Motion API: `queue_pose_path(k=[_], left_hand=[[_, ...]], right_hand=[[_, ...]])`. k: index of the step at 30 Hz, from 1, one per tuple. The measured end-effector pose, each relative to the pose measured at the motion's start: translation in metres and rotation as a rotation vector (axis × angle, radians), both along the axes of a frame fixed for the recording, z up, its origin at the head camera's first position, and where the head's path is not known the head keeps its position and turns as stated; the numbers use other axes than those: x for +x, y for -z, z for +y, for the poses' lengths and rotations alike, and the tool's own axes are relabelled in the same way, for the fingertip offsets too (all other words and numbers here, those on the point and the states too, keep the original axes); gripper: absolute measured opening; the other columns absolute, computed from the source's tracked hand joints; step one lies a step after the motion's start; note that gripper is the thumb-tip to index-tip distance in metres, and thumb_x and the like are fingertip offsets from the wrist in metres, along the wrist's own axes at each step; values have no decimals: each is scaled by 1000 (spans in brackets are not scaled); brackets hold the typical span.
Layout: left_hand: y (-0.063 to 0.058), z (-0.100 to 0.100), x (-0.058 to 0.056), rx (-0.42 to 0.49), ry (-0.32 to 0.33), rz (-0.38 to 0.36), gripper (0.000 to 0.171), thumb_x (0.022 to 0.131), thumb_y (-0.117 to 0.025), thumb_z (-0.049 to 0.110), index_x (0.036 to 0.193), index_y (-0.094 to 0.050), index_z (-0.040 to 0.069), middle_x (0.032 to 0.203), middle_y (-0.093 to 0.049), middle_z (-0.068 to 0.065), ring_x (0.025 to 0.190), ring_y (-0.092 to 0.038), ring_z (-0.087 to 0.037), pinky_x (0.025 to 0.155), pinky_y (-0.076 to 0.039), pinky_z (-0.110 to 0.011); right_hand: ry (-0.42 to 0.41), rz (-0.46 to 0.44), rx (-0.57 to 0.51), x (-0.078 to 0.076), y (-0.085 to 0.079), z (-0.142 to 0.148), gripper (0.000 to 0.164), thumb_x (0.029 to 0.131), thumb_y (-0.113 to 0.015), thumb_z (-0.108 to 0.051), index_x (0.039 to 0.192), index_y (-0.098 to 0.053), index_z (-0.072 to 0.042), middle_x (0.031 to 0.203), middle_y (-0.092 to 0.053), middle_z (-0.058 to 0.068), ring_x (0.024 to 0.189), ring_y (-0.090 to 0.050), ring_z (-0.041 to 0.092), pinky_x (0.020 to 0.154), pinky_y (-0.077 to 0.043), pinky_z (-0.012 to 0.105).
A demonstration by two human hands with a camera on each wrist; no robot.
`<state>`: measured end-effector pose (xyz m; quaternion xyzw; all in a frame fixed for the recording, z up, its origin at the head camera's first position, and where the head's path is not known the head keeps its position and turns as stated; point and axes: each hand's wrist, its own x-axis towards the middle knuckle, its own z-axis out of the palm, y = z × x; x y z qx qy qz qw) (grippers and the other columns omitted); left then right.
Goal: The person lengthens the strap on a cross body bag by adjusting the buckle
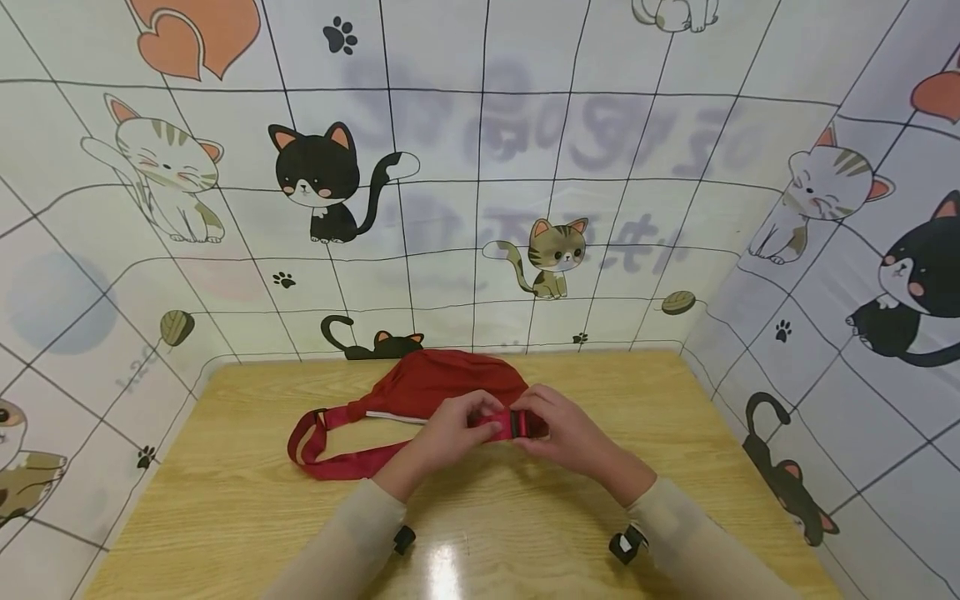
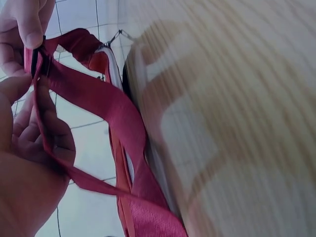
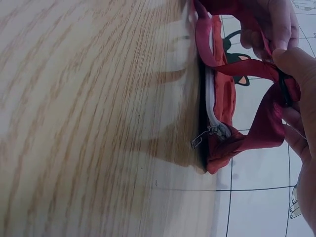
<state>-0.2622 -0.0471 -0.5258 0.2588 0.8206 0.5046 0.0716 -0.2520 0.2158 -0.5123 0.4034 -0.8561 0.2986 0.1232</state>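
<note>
Your left hand (image 1: 452, 427) reaches in from the left with the wrist angled inward; the thumb points toward the right hand (image 1: 564, 432). Your right hand mirrors this pose from the opposite side, with the fingertips directed inward. The fingertips of both hands meet closely at a black buckle (image 1: 516, 423). The left fingers are clamped on the red strap (image 1: 352, 464), just left of the buckle. The right fingers are clamped on the buckle's right-hand side, thumb nearest you. The buckle sits between the two sets of fingertips, raised above the table (image 1: 247, 533); whether it is fully latched you cannot tell, since your fingers cover part of it.

The red waist bag (image 1: 442, 379) rests on the table just beyond the fingers, extending to the left of the left fingers. From the buckle, the strap runs leftward past the left fingers, turns in a loop well to their left, and returns to the bag's left end. On the other side of the buckle, a short strap section joins the bag's right end, near the right fingers. At that same end, a metal zipper pull (image 3: 200, 139) hangs from the white zipper (image 3: 211, 101).

Light sleeves (image 1: 341, 537) cover both forearms behind the fingers. A backdrop (image 1: 435, 275) printed with cats stands beyond the bag.
</note>
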Motion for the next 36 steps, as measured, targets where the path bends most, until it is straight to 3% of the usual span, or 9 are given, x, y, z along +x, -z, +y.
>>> queue_pose_path(k=[8,20,28,36], left_hand=[[7,-17,-3,-91,2,-1,10,106,-78,19,115,-77,22,99,-71,10,94,-64,-13,83,-56,-31],[3,-10,-4,-52,51,27,6,107,-76,18,112,-76,22,99,-72,11,94,-66,-10,86,-56,-30],[-6,-1,-3,-41,62,13,7,108,-76,17,112,-76,22,98,-73,12,94,-66,-11,85,-55,-32],[3,-14,-4,-72,37,-15,7,108,-75,22,115,-75,22,101,-73,10,95,-66,-11,85,-56,-31]], right_hand=[[20,-77,-43,1,-1,2,51,87,-97,-12,131,-73,-5,125,-67,0,101,-64,13,80,-61,29],[-34,-49,-74,-1,-1,-1,50,85,-98,-9,128,-73,-5,124,-68,-1,102,-63,13,82,-59,34],[-46,-65,-96,-1,-1,-4,51,84,-98,-5,127,-72,-8,123,-67,-2,105,-64,13,87,-60,34],[-32,-52,-102,-2,-3,-4,51,85,-98,-7,129,-72,-7,123,-68,-1,105,-64,14,87,-60,35]])
